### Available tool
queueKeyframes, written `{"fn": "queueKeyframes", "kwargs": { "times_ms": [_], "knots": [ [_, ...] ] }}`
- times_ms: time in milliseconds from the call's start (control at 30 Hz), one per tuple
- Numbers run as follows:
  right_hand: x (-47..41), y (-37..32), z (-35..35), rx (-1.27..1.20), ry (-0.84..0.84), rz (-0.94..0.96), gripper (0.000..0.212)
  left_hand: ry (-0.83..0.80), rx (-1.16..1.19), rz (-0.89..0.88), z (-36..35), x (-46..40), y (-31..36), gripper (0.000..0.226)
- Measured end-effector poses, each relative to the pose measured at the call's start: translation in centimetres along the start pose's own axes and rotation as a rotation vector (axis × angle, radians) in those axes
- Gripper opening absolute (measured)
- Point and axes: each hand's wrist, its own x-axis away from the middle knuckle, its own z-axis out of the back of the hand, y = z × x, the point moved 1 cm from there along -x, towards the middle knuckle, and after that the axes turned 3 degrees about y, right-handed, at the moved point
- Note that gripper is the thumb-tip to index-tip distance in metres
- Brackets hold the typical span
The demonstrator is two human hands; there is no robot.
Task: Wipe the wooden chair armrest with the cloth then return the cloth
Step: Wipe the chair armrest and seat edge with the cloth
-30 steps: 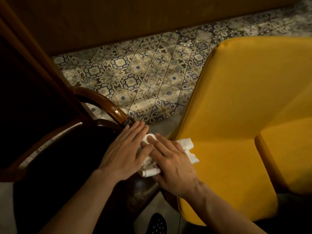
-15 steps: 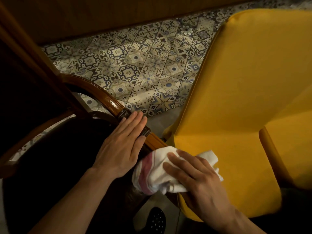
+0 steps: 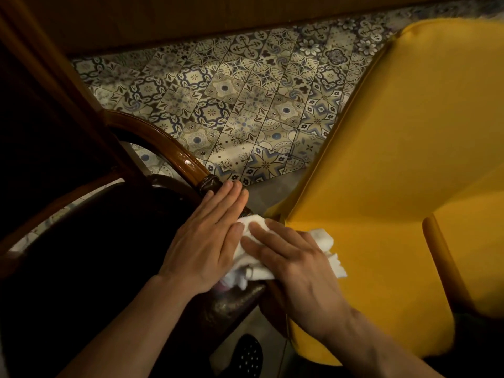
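Observation:
The curved, glossy wooden armrest (image 3: 174,156) of a dark chair runs from the upper left down toward the middle. A white cloth (image 3: 256,271) lies bunched on the armrest's near end. My right hand (image 3: 294,271) presses flat on top of the cloth, its fingers pointing up and left. My left hand (image 3: 207,238) rests flat on the armrest beside the cloth, fingers together, its fingertips near the carved knob (image 3: 210,185). The part of the armrest under both hands is hidden.
A yellow upholstered chair (image 3: 395,159) fills the right side, close against the cloth. The dark seat (image 3: 95,255) of the wooden chair is at the left. Patterned floor tiles (image 3: 245,105) lie beyond, with a wooden wall panel at the top. A dark perforated shoe (image 3: 248,356) shows below.
My right hand slid the cloth back up and left along the armrest, so it now sits against my left hand. My left hand stayed in place on the armrest.

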Motion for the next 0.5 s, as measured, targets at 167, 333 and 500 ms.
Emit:
{"fn": "queueKeyframes", "kwargs": {
  "times_ms": [167, 333, 500],
  "knots": [
    [-1.5, 0.0, 0.4, -0.028, -0.040, 0.020, 0.047, 0.005, 0.018, 0.010, 0.4, 0.0, 0.2, 0.056],
    [-0.7, 1.9, 1.5, -0.098, -0.003, -0.004, 0.041, 0.012, 0.020, 0.013, 0.1, -0.1, 0.0, 0.056],
    [-0.8, 5.8, 4.4, -0.093, 0.216, -0.247, 0.026, 0.017, 0.037, 0.030, -0.4, 0.1, -0.2, 0.054]
  ]
}}
